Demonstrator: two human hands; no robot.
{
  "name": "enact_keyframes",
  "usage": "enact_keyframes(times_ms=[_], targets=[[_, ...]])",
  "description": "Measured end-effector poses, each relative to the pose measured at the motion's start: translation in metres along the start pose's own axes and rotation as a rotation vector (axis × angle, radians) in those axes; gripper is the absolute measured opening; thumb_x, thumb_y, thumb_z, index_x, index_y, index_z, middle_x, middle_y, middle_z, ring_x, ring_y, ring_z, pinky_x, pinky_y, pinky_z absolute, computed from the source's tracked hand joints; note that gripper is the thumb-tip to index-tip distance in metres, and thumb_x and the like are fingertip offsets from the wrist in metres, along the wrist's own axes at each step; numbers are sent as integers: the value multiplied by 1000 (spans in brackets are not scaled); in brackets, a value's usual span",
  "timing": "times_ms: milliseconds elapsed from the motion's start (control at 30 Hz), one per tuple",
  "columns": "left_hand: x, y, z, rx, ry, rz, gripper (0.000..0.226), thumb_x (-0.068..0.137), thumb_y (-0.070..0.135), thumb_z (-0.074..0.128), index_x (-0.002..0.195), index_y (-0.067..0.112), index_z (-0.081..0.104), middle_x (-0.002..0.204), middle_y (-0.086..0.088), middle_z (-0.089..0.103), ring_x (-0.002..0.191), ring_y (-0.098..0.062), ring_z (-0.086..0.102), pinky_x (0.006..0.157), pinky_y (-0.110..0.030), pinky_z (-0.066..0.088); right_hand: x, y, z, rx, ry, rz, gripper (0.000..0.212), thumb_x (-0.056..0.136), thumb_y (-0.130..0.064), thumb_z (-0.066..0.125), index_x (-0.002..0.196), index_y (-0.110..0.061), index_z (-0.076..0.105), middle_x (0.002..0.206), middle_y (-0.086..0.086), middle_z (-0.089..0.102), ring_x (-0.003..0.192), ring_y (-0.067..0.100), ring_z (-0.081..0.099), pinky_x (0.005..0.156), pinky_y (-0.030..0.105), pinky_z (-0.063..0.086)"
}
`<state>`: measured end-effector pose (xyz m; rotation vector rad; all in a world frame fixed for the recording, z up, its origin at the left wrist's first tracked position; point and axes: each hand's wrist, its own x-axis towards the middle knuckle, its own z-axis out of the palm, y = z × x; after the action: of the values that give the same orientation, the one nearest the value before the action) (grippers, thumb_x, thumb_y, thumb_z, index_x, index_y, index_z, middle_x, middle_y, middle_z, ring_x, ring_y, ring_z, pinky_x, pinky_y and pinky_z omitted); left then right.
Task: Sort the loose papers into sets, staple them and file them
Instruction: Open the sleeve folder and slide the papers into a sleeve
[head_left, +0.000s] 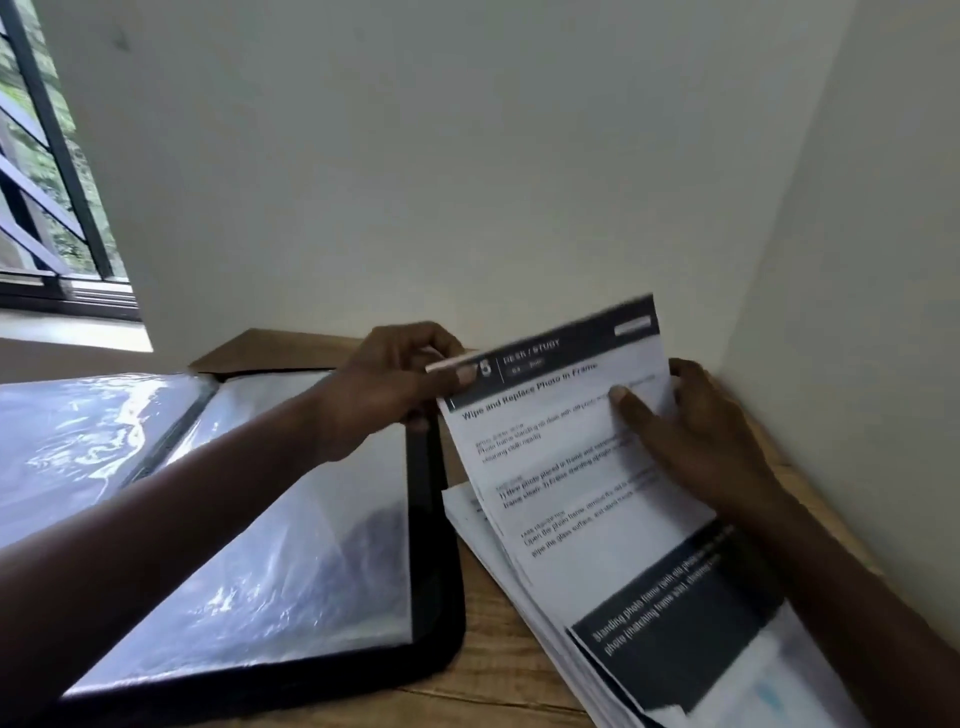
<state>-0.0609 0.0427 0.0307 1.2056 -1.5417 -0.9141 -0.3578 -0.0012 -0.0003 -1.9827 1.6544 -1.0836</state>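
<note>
A printed sheet headed "Wipe and Replace Photo in Frame" is lifted off a stack of papers on the right of the wooden desk. My left hand pinches the sheet's top left corner between thumb and fingers. My right hand holds the sheet's right edge, thumb on the printed face and fingers behind it. An open black display folder with clear plastic sleeves lies flat to the left of the stack.
The desk sits in a corner, with a white wall behind and another close on the right. A barred window is at the upper left. Bare wood shows between folder and stack.
</note>
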Motion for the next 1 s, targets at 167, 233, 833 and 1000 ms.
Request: enact_keyframes(times_ms=[167,233,833,1000], targets=[[29,18,-29,-252,289,89,6,99,19,69,101,13,67,80,-1,74,68,-17,69,61,-29,58,22,-39,-25,459,-131,-44,25,101,-32,64,107,-11,76,97,2,80,86,25,78,72,31,63],[40,22,-38,-295,274,50,25,100,28,67,117,9,68,96,-3,76,84,-21,71,77,-36,57,33,-50,-25,514,-37,-106,23,101,-28,66,106,-9,75,99,7,80,90,31,77,83,44,63],[69,-64,-215,-496,499,-20,23,97,-4,61,109,13,70,92,-2,78,83,-23,67,77,-39,54,101,-187,180,795,-53,31,34,102,-52,49,102,-22,65,97,1,71,86,29,71,74,38,52],[63,-127,-224,-619,471,-158,26,98,-10,54,122,-2,61,107,-19,74,85,-32,74,66,-38,65,74,-177,246,71,-311,-612,14,97,-37,56,101,-42,68,98,-15,70,96,9,66,85,34,53]])
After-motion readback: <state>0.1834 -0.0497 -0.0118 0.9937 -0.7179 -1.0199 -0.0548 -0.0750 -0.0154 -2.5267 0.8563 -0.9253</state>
